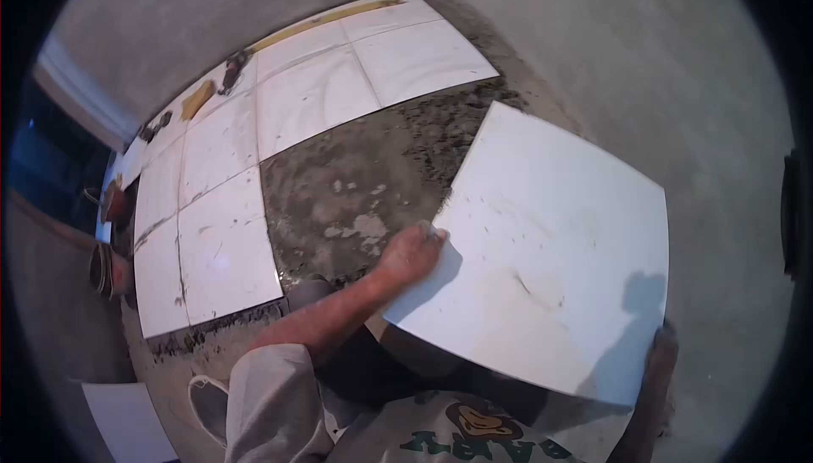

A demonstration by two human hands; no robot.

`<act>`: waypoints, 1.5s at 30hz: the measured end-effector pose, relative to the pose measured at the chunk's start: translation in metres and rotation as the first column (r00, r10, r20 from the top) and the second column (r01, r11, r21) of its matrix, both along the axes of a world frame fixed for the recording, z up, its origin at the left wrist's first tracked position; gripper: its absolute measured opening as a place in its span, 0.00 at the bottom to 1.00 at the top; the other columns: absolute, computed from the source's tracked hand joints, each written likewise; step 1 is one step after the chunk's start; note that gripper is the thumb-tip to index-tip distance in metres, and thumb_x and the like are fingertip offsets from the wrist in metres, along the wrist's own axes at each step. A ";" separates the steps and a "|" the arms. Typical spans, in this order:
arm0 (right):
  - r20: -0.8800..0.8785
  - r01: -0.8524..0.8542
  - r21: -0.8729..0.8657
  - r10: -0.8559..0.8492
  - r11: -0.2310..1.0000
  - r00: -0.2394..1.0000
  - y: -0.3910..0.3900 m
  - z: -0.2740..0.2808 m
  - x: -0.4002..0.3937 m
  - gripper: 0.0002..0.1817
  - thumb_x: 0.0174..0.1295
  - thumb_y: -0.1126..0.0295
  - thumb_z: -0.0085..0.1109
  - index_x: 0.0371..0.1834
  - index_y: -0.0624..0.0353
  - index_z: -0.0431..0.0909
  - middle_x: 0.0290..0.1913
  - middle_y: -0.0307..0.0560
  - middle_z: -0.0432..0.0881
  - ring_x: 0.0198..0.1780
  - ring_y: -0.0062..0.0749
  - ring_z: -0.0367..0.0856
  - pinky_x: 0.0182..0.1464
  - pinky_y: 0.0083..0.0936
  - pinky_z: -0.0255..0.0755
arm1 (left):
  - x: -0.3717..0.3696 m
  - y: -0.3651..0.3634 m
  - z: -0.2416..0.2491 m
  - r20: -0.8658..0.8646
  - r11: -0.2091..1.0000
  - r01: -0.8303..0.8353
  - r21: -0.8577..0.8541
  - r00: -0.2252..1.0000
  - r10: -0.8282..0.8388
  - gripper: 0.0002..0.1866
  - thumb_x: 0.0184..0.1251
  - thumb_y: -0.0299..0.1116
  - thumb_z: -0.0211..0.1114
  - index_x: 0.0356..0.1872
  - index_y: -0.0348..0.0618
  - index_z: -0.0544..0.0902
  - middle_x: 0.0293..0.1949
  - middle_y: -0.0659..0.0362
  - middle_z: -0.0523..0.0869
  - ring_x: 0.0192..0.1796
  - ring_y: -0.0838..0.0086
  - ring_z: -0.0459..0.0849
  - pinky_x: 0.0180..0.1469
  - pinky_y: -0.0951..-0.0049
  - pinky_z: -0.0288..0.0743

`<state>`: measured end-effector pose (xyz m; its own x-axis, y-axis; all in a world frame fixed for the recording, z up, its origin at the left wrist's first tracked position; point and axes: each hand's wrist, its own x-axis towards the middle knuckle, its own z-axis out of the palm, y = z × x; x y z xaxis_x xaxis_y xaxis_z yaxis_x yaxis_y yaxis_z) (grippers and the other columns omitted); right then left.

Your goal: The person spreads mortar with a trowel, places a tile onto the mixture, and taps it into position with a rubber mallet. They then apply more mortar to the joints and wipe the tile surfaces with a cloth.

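Note:
A large white floor tile [542, 251] is held up in front of me, tilted, with dark smudges on its face. My left hand [413, 253] grips its left edge, fingers closed around it. On the opposite edge, low at the right, my right hand [662, 357] clasps the tile; its fingers are partly hidden. Left of the tile spreads a bed of wet grey mortar [339, 184], bordered on two sides by white tiles laid on the floor [224, 264].
A long yellow straightedge [326, 21] lies along the back wall. Near it are a yellow cloth-like piece [197, 99] and a dark tool [231, 72]. Buckets [108, 270] stand at the left. Another white tile [127, 421] is at lower left. A bare wall [677, 82] rises on the right.

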<state>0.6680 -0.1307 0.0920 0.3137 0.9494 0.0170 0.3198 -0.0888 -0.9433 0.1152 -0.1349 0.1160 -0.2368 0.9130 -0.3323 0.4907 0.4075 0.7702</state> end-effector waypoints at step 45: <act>0.378 -0.493 -0.271 0.562 0.827 0.735 0.202 -0.280 -0.561 0.17 0.71 0.64 0.50 0.30 0.69 0.75 0.26 0.40 0.75 0.30 0.23 0.67 0.35 0.26 0.66 | -0.348 -0.168 -0.262 -0.047 0.501 -0.863 -0.061 0.504 0.862 0.28 0.64 0.52 0.60 0.33 0.28 0.79 0.25 0.54 0.80 0.29 0.75 0.75 0.33 0.71 0.71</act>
<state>0.1074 0.0717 -0.1878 -0.2449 0.9616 -0.1240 0.7179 0.0939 -0.6898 -0.2330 -0.3028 -0.1463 -0.8980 0.2297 -0.3753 -0.1264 0.6824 0.7200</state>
